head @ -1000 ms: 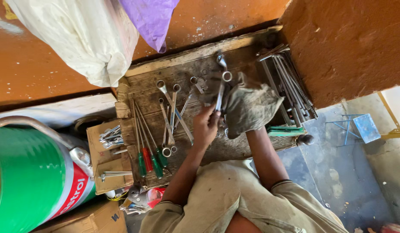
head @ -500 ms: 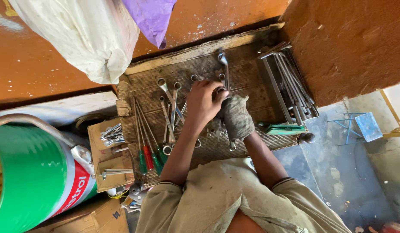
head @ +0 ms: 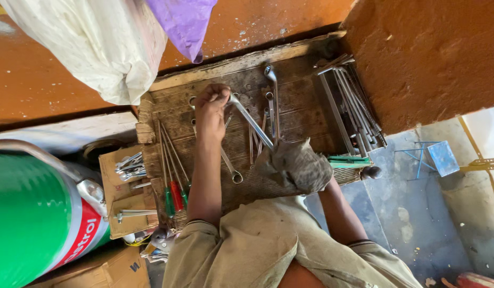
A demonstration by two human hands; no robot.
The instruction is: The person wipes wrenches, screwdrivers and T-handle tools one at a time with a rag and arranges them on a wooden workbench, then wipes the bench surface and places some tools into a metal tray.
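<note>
My left hand [head: 212, 106] is shut on the ring end of a long silver wrench [head: 252, 122] that lies slanted over a worn wooden board [head: 305, 101]. My right hand [head: 306, 175] is almost hidden inside a dirty grey rag [head: 292, 162]. The rag is bunched around the wrench's lower end near the board's front edge. Other wrenches [head: 272, 98] lie flat on the board just beside the held one.
Red- and green-handled screwdrivers [head: 173, 189] lie at the board's left. A row of long spanners [head: 351, 112] lies at its right, under a brick-red block [head: 433, 58]. A green drum [head: 31, 213], a cardboard box of tools [head: 124, 186], a white sack [head: 92, 42] and a purple bag [head: 185, 21] crowd the left and top.
My left hand has moved up and left to the wrench's ring end. The rag-wrapped right hand has slid down toward the board's front edge, along the wrench.
</note>
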